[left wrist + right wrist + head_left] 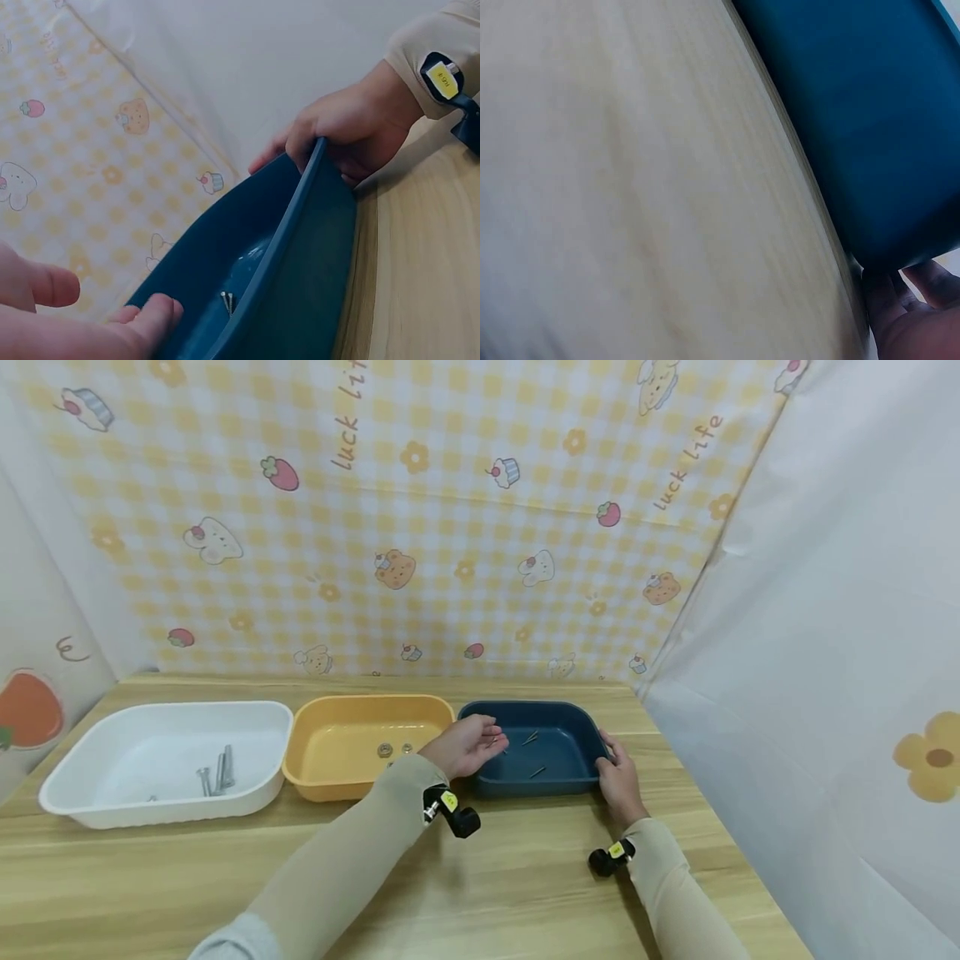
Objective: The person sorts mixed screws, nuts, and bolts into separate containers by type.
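Observation:
A dark blue plastic bin (498, 785) stands on the table at the right of the row, with several small screws (530, 737) scattered on its floor. My left hand (467, 746) is over the bin's left end, its thumb held apart from its loosely bent fingers. Nothing shows between them in the left wrist view. At the opposite end, my right hand (621, 781) grips the bin's right wall, fingers over the rim. The right wrist view shows that hand's fingers (885, 300) against the bin's outer side.
Left of the blue bin stands a yellow bin (330, 789) with several nuts (385, 750). A white bin (90, 814) with several bolts (221, 772) is at the far left. Behind the wooden table (525, 877) hangs a checked cloth (450, 610); a white sheet (795, 652) hangs at right.

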